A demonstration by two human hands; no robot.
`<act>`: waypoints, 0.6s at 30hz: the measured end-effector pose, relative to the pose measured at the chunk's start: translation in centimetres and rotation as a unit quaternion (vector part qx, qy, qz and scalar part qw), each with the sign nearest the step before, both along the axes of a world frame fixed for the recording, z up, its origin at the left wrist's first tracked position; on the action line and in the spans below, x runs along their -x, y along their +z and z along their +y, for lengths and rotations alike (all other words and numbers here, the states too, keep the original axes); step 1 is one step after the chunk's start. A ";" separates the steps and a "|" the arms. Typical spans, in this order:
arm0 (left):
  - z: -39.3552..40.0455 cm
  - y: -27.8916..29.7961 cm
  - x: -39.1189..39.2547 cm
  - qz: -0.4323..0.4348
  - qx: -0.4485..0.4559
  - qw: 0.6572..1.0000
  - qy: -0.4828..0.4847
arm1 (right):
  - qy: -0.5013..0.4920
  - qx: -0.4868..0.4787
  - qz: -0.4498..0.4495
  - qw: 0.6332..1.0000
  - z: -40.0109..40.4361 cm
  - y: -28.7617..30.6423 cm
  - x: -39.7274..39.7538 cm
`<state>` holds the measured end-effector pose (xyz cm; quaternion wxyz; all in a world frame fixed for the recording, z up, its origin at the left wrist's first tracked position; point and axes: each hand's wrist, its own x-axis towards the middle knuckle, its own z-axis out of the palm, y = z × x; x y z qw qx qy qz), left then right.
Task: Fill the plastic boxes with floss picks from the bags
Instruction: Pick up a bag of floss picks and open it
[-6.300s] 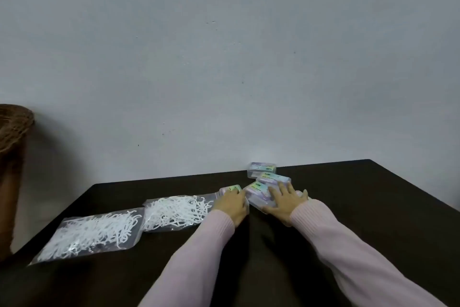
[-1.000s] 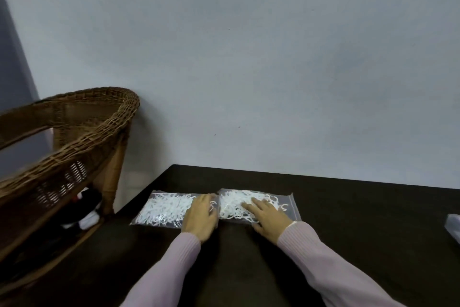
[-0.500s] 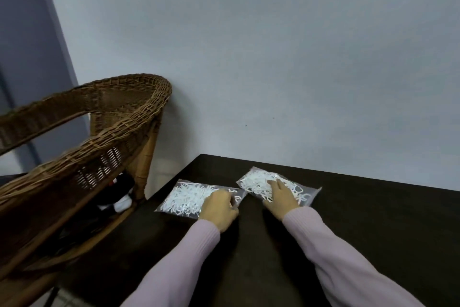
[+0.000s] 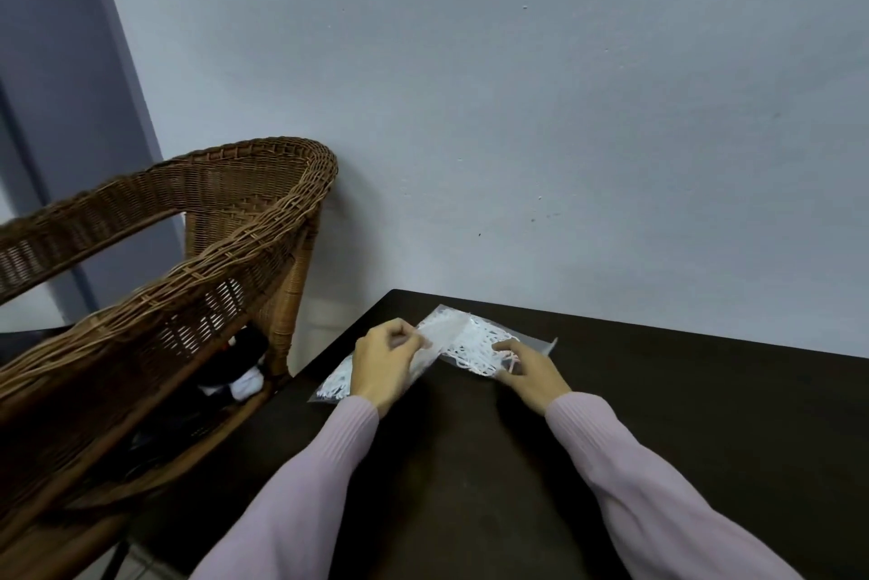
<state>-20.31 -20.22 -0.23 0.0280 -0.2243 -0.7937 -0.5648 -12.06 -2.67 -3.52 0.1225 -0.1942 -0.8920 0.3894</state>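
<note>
- Left hand (image 4: pixel 383 365) curled, thumb and fingertips pinching the edge of one clear bag (image 4: pixel 439 337) of white floss picks, that end raised off the dark tabletop (image 4: pixel 658 438).
- Raised bag slanting from about 7 o'clock up toward 1 o'clock, its upper part lying across the second bag.
- Lower end of the raised bag showing at 7 o'clock of the left hand, close to the tabletop's left edge; whether resting on the surface or just above, cannot tell.
- Right hand (image 4: pixel 529 372) at 3 o'clock of the left, fingers bent and pressed down on the second bag (image 4: pixel 489 349), thumb and forefinger seemingly nipping its near edge; exact grip too blurred to confirm.
- Second bag lying flat, one clear corner sticking out at 1 o'clock of the right hand.
- Both bags near the tabletop's far-left corner, close under the pale wall (image 4: pixel 517 109).
- White picks (image 4: pixel 475 339) heaped loosely inside both bags, individual pieces too small to separate.
- Pale pink sleeves (image 4: pixel 658 499) reaching in from 6 o'clock, well apart at the elbows, closer at the wrists.
- Woven wicker chair (image 4: pixel 188 260) at 9 o'clock, just beside the tabletop's left edge.
- Dark and white items (image 4: pixel 240 372) on the chair seat, not identifiable.
</note>
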 end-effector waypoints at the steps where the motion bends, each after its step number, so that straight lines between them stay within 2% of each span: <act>1: 0.0 0.1 -0.2 0.001 -0.003 1.000 -0.006 | -0.007 -0.016 0.021 1.000 -0.1 -0.1 -0.1; 4: 0.5 0.1 -0.7 0.001 -0.009 1.000 -0.021 | -0.056 -0.091 0.050 0.993 -0.1 -0.3 -0.2; 6: 1.2 0.3 -1.2 -0.005 -0.015 1.000 -0.027 | -0.080 -0.099 0.072 0.989 -0.1 0.0 -0.7; 7: 1.6 0.4 -1.5 -0.006 -0.020 0.999 -0.035 | -0.081 -0.055 0.087 0.991 -0.2 0.4 -1.0; 9: 2.6 0.8 -2.3 -0.008 -0.037 0.998 -0.053 | -0.061 0.109 0.086 0.988 -0.6 1.4 -1.9; 11: 3.7 1.2 -3.0 -0.018 -0.061 0.995 -0.071 | -0.041 0.242 0.007 0.969 -0.8 2.3 -2.8; 13: 4.9 1.6 -4.1 -0.032 -0.077 0.992 -0.098 | -0.016 0.322 -0.084 0.943 -0.8 3.1 -4.2; 14: 5.7 1.8 -4.7 -0.035 -0.078 0.990 -0.115 | -0.005 0.358 -0.098 0.928 -0.6 3.5 -4.9; 18: 8.7 2.4 -7.4 -0.042 -0.069 0.980 -0.182 | -0.007 0.474 -0.008 0.881 0.6 4.2 -7.8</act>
